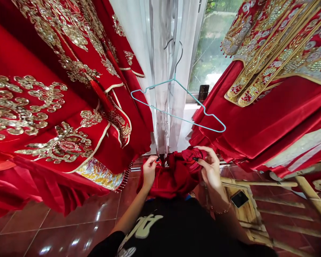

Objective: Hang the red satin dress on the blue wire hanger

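A dark red cloth garment point(173, 178) lies bunched in front of my body, its full shape hidden by folds. My left hand point(150, 170) pinches its left edge, thumb and fingers pressed together by a small orange-red bit. My right hand point(209, 166) grips the garment's upper right part between thumb and fingers, near a gathered, patterned patch. Beyond both hands, a light blue wire hanger point(173, 80) hangs bare and tilted.
Red gowns with gold sequin embroidery point(66, 142) hang at the left. Another beaded red gown point(278, 117) hangs at the right. White curtains point(187, 53) and a window point(216, 46) stand behind. A phone point(239, 198) lies on a bamboo chair point(248, 214); another dark phone point(203, 93) leans on the sill.
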{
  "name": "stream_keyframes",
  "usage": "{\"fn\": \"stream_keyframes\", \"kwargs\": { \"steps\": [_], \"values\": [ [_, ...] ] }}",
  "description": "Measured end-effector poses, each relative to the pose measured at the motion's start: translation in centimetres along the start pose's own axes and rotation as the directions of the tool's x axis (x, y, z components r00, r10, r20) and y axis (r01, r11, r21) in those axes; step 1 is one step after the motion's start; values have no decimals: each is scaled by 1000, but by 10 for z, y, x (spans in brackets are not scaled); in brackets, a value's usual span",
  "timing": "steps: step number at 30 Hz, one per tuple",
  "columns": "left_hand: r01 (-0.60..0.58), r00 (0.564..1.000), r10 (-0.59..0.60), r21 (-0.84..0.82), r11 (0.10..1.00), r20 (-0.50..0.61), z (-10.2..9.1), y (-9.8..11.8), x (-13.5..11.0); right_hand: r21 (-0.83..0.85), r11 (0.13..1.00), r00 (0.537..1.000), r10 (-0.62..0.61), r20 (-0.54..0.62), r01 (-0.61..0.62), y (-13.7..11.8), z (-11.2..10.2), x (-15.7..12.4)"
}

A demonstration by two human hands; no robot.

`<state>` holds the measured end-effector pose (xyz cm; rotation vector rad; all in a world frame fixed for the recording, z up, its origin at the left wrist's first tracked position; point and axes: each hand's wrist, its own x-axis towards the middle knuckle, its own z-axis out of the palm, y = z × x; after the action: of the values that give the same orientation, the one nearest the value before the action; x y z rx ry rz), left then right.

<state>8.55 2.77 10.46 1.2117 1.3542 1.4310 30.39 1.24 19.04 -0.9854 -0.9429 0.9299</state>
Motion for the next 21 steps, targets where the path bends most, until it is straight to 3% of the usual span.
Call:
{"fn": "stream_keyframes", "kwargs": {
  "steps": [5, 9, 12, 15, 18, 20, 21],
  "values": [
    [100, 993, -90, -129, 987, 81, 3, -1, 7, 89, 992, 996, 86, -5, -85, -6, 1, 0],
    [128, 988, -140, -170, 977, -62, -5, -17, 13, 85, 990, 994, 109, 13, -110, -6, 1, 2],
    [149, 980, -172, -203, 968, -100, -12, -34, 18, 120, 983, 990, 139, 12, -140, -5, 1, 4],
    [203, 976, -217, -223, 953, -38, -16, -46, 19, 152, 977, 989, 149, 2, -148, -3, 2, 7],
    [227, 973, -227, -210, 951, 24, -18, -44, 15, 158, 978, 990, 142, -8, -139, 0, 3, 9],
    [272, 956, -246, -171, 947, 159, -20, -31, 10, 148, 981, 992, 127, -18, -123, 3, 4, 11],
    [313, 921, -265, -139, 939, 287, -21, -22, 8, 135, 984, 993, 119, -22, -115, 4, 4, 11]
  ]
}}
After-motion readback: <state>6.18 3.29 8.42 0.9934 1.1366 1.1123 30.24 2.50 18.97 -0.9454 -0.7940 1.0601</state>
